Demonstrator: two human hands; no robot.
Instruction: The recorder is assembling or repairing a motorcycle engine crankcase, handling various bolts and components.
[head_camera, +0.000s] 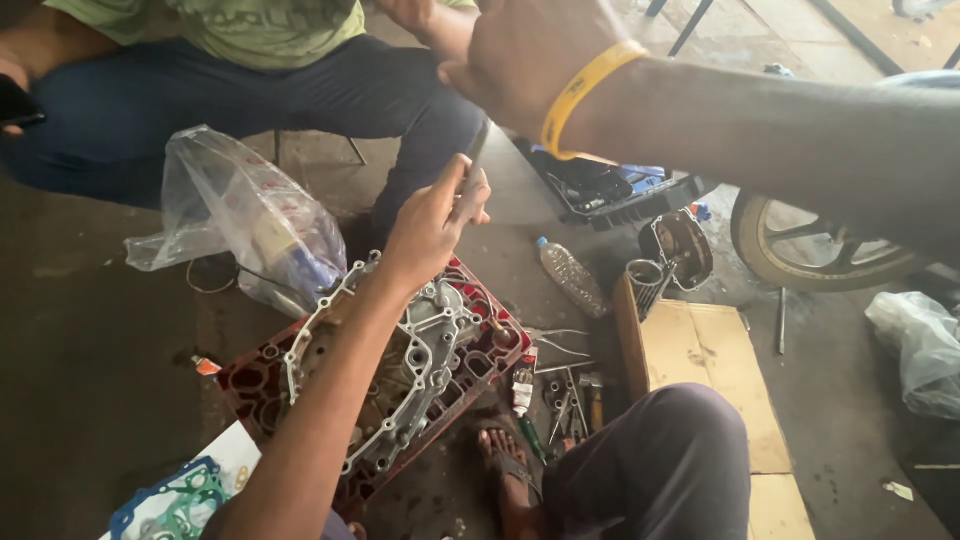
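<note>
Left hand (432, 222) raised above the red crate (470, 350), fingers pinched shut on a thin grey blade-like tool (474, 170) held upright. Right hand (520, 60) higher, above and right of the crate, yellow wristband (585, 92) on the wrist; seen from the back, so cannot tell whether it grips anything, though the tool's upper end reaches it. On the crate lies an aluminium engine case (425, 350). Clear plastic bag (250, 215) just left of the crate. Plastic bottle (570, 275) and flat cardboard (710, 370) right of it. Loose tools (565, 400) near its lower right corner. Seated person's blue trousers (250, 100) beyond the crate.
</note>
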